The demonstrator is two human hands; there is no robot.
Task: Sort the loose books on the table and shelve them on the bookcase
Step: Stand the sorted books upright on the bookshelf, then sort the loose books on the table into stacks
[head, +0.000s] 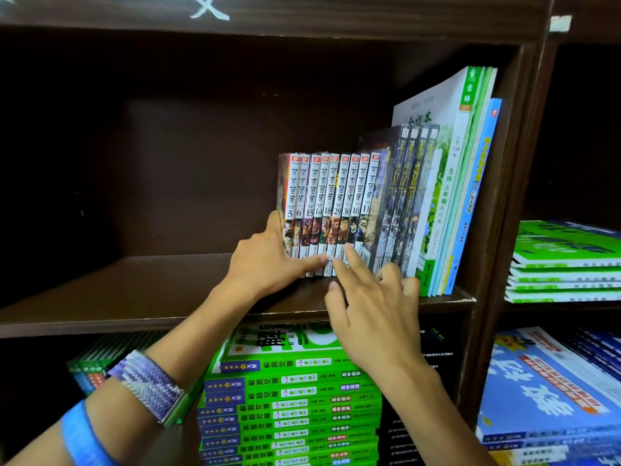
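Nine manga (331, 210) stand shelved toward the shelf's (141, 297) right end, out of order; left hand (268, 264) braces them, right hand (373, 307) presses spines, fingers extended, nothing gripped.

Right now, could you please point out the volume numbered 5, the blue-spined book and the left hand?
Volume 5 (289, 196): head view, white spine.
Blue-spined book (477, 196): head view, mid spine.
Left hand (268, 264): head view, back of hand.

Dark matt wooden bookcase (141, 290), glossy paper manga spines (331, 196), woven cloth wristband (148, 385)
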